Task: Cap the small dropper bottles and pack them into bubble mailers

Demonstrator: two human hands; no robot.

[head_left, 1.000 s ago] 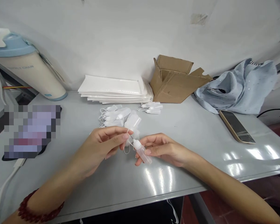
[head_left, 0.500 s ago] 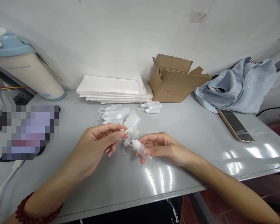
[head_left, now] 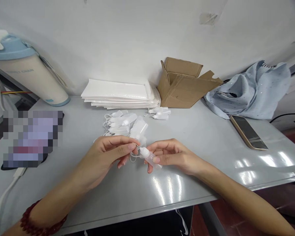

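My right hand [head_left: 172,155] grips a small translucent squeeze bottle [head_left: 149,158] with a white needle tip, held just above the grey table [head_left: 201,183]. My left hand [head_left: 108,155] pinches the bottle's small tethered cap [head_left: 135,147] between thumb and forefinger, right at the needle tip. Just behind my hands lies a pile of several similar small bottles [head_left: 126,123]. A few more bottles [head_left: 159,113] lie farther back near the box.
A stack of white plastic bags [head_left: 118,93] and an open cardboard box [head_left: 184,83] stand against the wall. A large tumbler with a blue lid [head_left: 27,72] is at the back left. A phone [head_left: 248,132] and blue cloth [head_left: 250,91] lie at the right.
My left hand has brought the cap down and in closer to the bottle's needle tip. The right hand has kept the bottle nearly still.
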